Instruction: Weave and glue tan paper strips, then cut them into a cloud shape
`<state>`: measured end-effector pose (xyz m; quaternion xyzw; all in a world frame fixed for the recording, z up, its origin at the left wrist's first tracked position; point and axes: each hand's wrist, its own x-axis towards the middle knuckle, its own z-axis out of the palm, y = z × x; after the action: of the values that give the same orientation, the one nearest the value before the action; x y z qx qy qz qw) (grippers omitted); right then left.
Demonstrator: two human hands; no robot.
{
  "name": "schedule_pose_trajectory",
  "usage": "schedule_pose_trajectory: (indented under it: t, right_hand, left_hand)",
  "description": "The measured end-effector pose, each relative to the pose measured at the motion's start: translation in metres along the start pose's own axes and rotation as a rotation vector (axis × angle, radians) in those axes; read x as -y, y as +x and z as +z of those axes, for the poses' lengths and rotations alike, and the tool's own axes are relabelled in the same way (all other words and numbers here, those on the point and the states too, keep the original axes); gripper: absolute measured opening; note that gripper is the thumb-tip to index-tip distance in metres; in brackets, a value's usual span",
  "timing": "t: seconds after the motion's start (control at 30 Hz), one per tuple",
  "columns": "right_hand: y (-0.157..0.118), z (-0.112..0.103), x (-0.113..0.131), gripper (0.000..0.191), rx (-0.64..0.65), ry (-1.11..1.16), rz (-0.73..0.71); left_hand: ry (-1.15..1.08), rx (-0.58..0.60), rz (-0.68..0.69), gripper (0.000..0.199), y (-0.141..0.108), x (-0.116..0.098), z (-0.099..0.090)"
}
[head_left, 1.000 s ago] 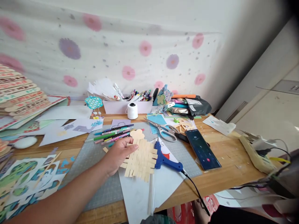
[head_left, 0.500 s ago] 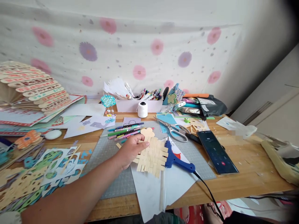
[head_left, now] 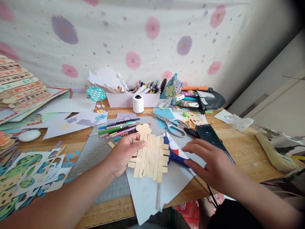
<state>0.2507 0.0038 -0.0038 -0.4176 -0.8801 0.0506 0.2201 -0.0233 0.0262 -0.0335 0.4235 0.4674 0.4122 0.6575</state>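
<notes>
Between the thumb and fingers of my left hand [head_left: 126,152] is a woven mat of cream paper strips [head_left: 152,156], its strip ends sticking out unevenly at the right and bottom. A cream flower-shaped paper piece [head_left: 143,128] shows at the mat's top edge; whether it is joined there I cannot tell. Just right of the mat lies a blue hot glue gun [head_left: 177,159] on white paper [head_left: 145,197], partly covered by the mat. My right hand [head_left: 207,159] hovers by the glue gun's handle, fingers apart and holding nothing.
Behind the mat lie several markers [head_left: 119,128] on a grey cutting mat [head_left: 109,187], scissors [head_left: 172,125] and a white thread spool [head_left: 138,104]. A phone [head_left: 212,136] lies beyond my right hand. Paper cutouts [head_left: 30,171] cover the left. A white pen box [head_left: 133,100] stands at the back.
My right hand has come into view from the right, over the glue gun's handle. My left hand still holds the woven mat. The view has shifted, so the scene sits further left.
</notes>
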Motion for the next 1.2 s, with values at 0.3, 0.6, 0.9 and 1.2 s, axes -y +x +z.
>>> schedule_pose_trajectory:
  t: [0.3,0.6,0.9,1.2]
  right_hand:
    - [0.016,0.03,0.001,0.038,0.345,0.031,0.196]
    - [0.011,0.042,-0.007,0.051,0.3,-0.034,0.242]
    - [-0.017,-0.015,-0.036,0.032,-0.063,0.419,0.476]
    - [-0.034,-0.011,0.023,0.025,0.104,0.714,0.544]
  left_hand:
    - [0.018,0.008,0.014,0.025,-0.004,0.003,0.005]
    - [-0.147,-0.06,-0.053,0.025,-0.004,-0.002,0.005]
    - [-0.169,-0.077,0.021,0.028,-0.001,0.001,0.004]
    - [0.203,-0.13,0.277,0.016,-0.011,0.008,0.008]
